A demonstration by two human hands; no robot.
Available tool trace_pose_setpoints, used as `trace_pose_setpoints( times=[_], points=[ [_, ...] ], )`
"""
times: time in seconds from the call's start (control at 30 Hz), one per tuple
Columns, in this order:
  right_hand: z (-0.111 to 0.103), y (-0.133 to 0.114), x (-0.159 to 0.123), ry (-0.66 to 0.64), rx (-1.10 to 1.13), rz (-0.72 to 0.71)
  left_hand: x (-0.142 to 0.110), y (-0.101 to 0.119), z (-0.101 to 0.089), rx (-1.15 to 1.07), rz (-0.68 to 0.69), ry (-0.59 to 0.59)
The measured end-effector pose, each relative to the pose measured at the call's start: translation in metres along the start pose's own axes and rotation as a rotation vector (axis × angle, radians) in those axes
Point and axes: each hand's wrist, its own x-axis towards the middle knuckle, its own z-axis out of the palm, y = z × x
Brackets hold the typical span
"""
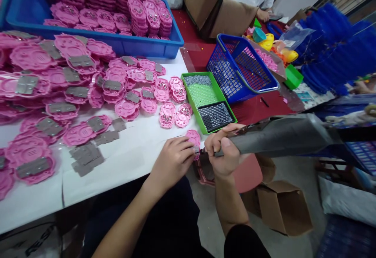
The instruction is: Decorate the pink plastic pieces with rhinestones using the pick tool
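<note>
Left hand [174, 159] grasping pink casing [193, 136], right hand [225, 154] clenching gray tool [282, 134], work seemingly midway; plated casings [70, 46] heaping on worktop [126, 164], loose plates [88, 156] lying unfitted.

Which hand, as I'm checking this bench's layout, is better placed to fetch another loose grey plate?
The left hand, I'd judge: it touches a pink casing but is nearer the loose grey plates, while the right hand grips the screwdriver.

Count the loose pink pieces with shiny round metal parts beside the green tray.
4 visible: far-left piece, far-right piece, near-left piece and near-right piece, all left of the green tray. Others may be stacked underneath.
</note>
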Motion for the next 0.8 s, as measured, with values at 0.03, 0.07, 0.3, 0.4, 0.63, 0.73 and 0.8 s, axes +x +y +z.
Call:
trace_pose_setpoints(
  times=[0.03,0.07,0.3,0.4,0.63,0.73,0.8],
  points=[
    [0.0,0.0,0.0,-0.005,0.003,0.001,0.0,0.0,0.0,-0.001,-0.002,0.0],
    [0.0,0.0,-0.001,-0.008,0.009,0.0,-0.001,0.0,0.0,-0.002,-0.006,-0.001],
    [0.003,-0.001,-0.002,-0.073,-0.021,-0.007,-0.001,0.0,0.0,0.019,-0.003,-0.017],
    [0.004,0.003,-0.003,-0.06,-0.058,0.038,0.0,0.001,0.0,0.025,-0.006,-0.018],
    [0.003,0.009,0.0,-0.109,-0.021,0.045,0.002,0.0,0.0,0.051,0.0,-0.028],
    [0.004,0.007,0.002,-0.066,-0.016,0.026,0.001,-0.001,0.0,0.072,0.026,-0.017],
    [0.005,0.006,0.004,-0.03,-0.022,0.012,0.0,-0.001,-0.001,0.089,0.034,-0.024]
  ],
)
